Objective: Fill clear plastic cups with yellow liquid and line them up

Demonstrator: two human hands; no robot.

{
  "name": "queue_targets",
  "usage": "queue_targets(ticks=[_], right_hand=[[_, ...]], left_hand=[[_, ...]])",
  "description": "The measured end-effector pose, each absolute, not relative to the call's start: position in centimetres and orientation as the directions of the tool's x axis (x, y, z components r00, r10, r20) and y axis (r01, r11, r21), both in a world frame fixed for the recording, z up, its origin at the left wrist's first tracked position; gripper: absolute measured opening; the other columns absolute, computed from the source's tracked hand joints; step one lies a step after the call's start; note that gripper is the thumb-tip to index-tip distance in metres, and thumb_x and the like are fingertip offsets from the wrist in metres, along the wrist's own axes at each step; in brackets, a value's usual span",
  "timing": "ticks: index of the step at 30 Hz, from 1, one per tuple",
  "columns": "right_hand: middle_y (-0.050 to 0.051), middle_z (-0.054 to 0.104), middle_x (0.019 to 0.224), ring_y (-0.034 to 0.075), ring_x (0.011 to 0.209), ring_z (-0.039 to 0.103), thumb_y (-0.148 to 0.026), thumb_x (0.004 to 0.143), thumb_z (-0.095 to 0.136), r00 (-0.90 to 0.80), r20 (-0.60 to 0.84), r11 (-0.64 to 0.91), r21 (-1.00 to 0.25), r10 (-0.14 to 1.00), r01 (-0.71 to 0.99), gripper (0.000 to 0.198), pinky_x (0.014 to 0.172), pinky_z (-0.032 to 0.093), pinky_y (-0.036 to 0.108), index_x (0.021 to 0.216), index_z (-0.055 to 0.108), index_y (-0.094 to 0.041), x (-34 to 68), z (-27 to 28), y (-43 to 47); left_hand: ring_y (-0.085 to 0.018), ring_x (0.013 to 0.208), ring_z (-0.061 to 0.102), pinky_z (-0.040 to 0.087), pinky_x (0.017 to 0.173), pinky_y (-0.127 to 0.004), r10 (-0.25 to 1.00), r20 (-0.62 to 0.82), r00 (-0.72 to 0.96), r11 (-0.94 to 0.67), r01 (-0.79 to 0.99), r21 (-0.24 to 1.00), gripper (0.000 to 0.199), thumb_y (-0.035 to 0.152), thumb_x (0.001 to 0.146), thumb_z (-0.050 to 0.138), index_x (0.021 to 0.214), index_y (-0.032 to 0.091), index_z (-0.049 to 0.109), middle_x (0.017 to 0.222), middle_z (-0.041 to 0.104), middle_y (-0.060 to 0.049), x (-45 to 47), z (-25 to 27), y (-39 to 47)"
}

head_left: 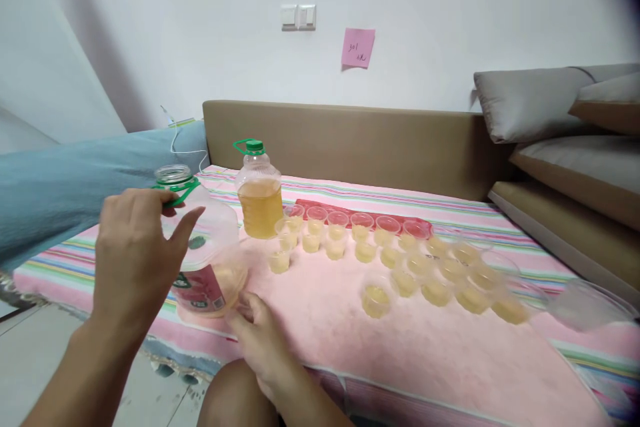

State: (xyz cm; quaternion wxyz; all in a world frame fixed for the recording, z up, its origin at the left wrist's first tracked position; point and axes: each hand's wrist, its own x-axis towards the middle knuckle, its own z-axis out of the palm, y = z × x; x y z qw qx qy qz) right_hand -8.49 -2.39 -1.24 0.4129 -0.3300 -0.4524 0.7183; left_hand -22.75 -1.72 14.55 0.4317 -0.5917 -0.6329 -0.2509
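Observation:
My left hand [135,247] is closed around the green handle at the neck of a large clear plastic jug [215,223]. The jug has no cap, bears a pink label and leans slightly. Some pale yellow liquid shows low inside it. Low on its right side, my right hand [263,337] grips the jug near the base, fingers partly hidden. Just behind stands a second jug [260,203], upright, with a green cap and more of the yellow liquid. To the right, several small clear plastic cups [376,297] hold similar liquid.
A red strip [360,212] lies behind the cups. Pink cloth [320,320] and a striped cover [500,213] spread beneath everything. Grey cushions [535,103] are piled at right, beside a brown backrest [350,147]. A white cable [173,140] trails at the back left.

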Motion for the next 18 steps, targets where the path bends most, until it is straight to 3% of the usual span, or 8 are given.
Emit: queue_targets(ticks=[2, 6, 12, 15, 18], right_hand=[[0.014, 0.064, 0.133, 0.027, 0.125, 0.062, -0.018, 0.096, 0.067, -0.454, -0.125, -0.266, -0.927, 0.882, -0.263, 0.046, 0.105, 0.05, 0.035, 0.141, 0.062, -0.01, -7.6, -0.3, -3.1], [0.008, 0.068, 0.115, 0.025, 0.106, 0.067, -0.019, 0.095, 0.069, -0.459, -0.075, -0.173, -0.969, 0.885, -0.175, 0.037, 0.09, 0.052, 0.032, 0.132, 0.069, -0.017, -4.6, 1.5, -4.6], [0.004, 0.063, 0.097, 0.021, 0.086, 0.062, -0.04, 0.094, 0.065, -0.411, 0.19, 0.214, -0.977, 0.892, 0.012, 0.038, 0.08, 0.048, 0.031, 0.125, 0.073, -0.02, 4.6, 4.2, -4.5], [0.001, 0.056, 0.086, 0.019, 0.078, 0.056, -0.046, 0.102, 0.061, -0.317, 0.227, 0.287, -0.945, 0.921, 0.158, 0.037, 0.07, 0.043, 0.03, 0.128, 0.072, -0.022, 10.2, 5.3, -3.3], [0.0, 0.055, 0.083, 0.02, 0.073, 0.052, -0.049, 0.104, 0.058, -0.174, 0.324, 0.367, -0.844, 0.93, 0.392, 0.037, 0.068, 0.04, 0.032, 0.127, 0.07, -0.023, 14.7, 5.8, -1.9]], left_hand=[[-0.034, 0.106, 0.061, 0.052, 0.101, -0.052, 0.478, 0.876, 0.063, 0.167, 0.973, -0.161, 0.044, 0.046, 0.103, 0.061, 0.12, 0.004, 0.059, 0.108, 0.066, -0.016, -23.1, 14.3, -1.6], [-0.045, 0.133, 0.054, 0.043, 0.113, -0.069, 0.396, 0.918, -0.001, 0.072, 0.997, -0.03, 0.058, 0.051, 0.101, 0.063, 0.133, 0.005, 0.055, 0.132, 0.06, -0.024, -22.6, 13.9, -1.9], [-0.048, 0.147, 0.042, 0.036, 0.121, -0.07, 0.421, 0.904, -0.074, -0.011, 0.996, 0.086, 0.068, 0.052, 0.097, 0.069, 0.14, 0.003, 0.05, 0.147, 0.048, -0.03, -21.6, 14.1, -2.4], [-0.046, 0.15, 0.04, 0.034, 0.124, -0.067, 0.424, 0.898, -0.12, -0.03, 0.989, 0.147, 0.076, 0.053, 0.094, 0.074, 0.147, 0.007, 0.044, 0.155, 0.04, -0.028, -21.8, 13.7, -2.3], [-0.046, 0.151, 0.038, 0.035, 0.127, -0.063, 0.416, 0.895, -0.159, -0.021, 0.983, 0.184, 0.088, 0.052, 0.09, 0.08, 0.149, 0.001, 0.038, 0.157, 0.034, -0.032, -21.9, 13.1, -2.4]])
